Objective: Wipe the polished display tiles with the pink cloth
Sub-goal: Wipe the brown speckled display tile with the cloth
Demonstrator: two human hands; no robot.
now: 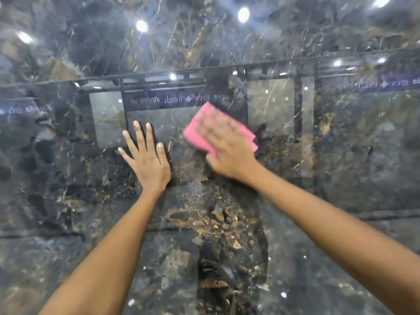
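While my right hand (pixel 229 146) presses the folded pink cloth (pixel 200 127) flat against the dark marble-patterned display tile (pixel 341 167), its fingers lie spread over the cloth, blurred, so I cannot tell whether the thumb hooks the edge. My left hand (pixel 146 160) is just beside it on the same glossy face, palm down, fingers straight and splayed, holding nothing.

From the head view, the only view I have, the first risk I see is that bare left palm: I judge it will leave prints on the polish beside the area the cloth covers, which I would then have to wipe off. The second is the cloth itself. If only flat pressure holds it, I'd expect a fast stroke to let it slide out from under the fingers or bunch up, so skin meets tile instead.

Above both hands a seam (pixel 295 62) runs across the tiles, and reflected ceiling lights (pixel 141 26) and mirrored lettering (pixel 156 100) clutter the surface there. That glare could hide streaks, so I may leave patches unwiped.
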